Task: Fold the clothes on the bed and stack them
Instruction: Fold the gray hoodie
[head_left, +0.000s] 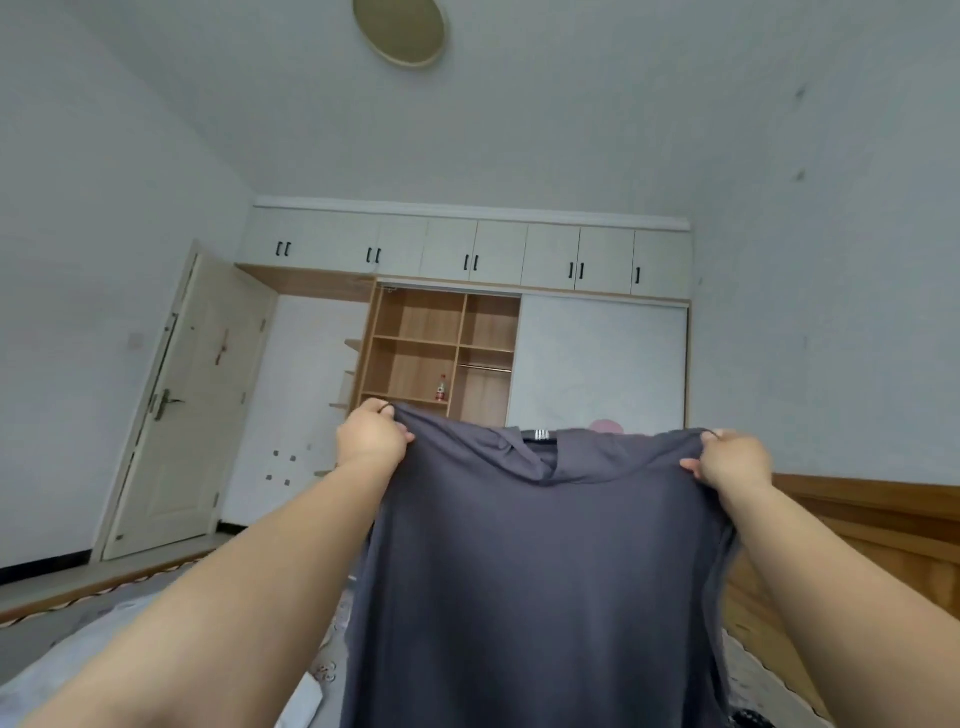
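A dark grey top (535, 587) hangs spread out in front of me, held up by its two shoulders, neckline and label at the top middle. My left hand (371, 439) pinches the left shoulder. My right hand (730, 460) pinches the right shoulder. The cloth drops down past the bottom of the view and hides most of the bed (67, 639) below it. A light garment (306, 696) shows at the lower left beside the top.
A wooden bed frame (872, 525) runs along the right. Ahead stands a wardrobe (441, 353) with open wooden shelves and a red bottle (441, 388) on one. A white door (192, 405) stands open at the left.
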